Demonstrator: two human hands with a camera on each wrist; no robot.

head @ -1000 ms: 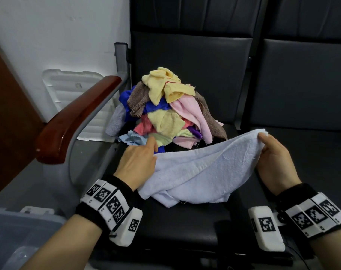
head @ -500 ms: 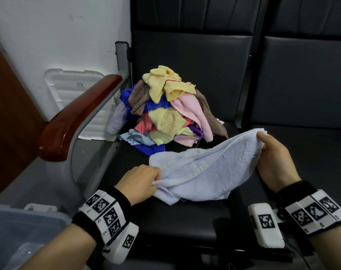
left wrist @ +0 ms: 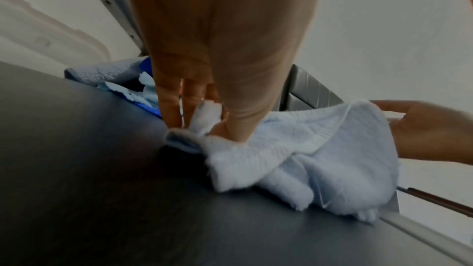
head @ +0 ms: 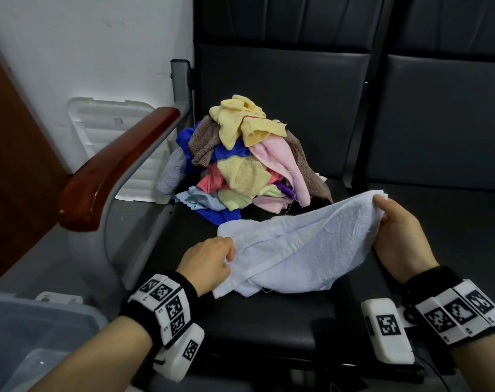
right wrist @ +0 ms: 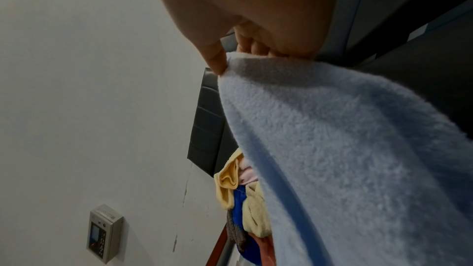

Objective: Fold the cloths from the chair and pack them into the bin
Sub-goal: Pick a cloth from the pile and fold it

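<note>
A pale blue towel [head: 303, 247] lies stretched across the front of the black chair seat [head: 269, 321]. My left hand [head: 209, 261] pinches its near left edge low on the seat; the left wrist view shows the fingers [left wrist: 179, 104] gripping a fold of the towel [left wrist: 307, 155]. My right hand [head: 396, 233] holds the far right corner raised, thumb on top; in the right wrist view the towel [right wrist: 345, 149] hangs from the pinch. A pile of coloured cloths [head: 249, 162] sits at the back of the seat. The grey bin [head: 28, 335] stands at the lower left.
A wooden armrest [head: 119, 168] on a grey metal frame runs along the seat's left side. A white lid [head: 108, 131] leans on the wall behind it. A second black seat [head: 452, 199] adjoins on the right.
My left hand drew back from the pile toward me, pulling the towel's left edge along the seat. The right hand kept its hold and barely moved.
</note>
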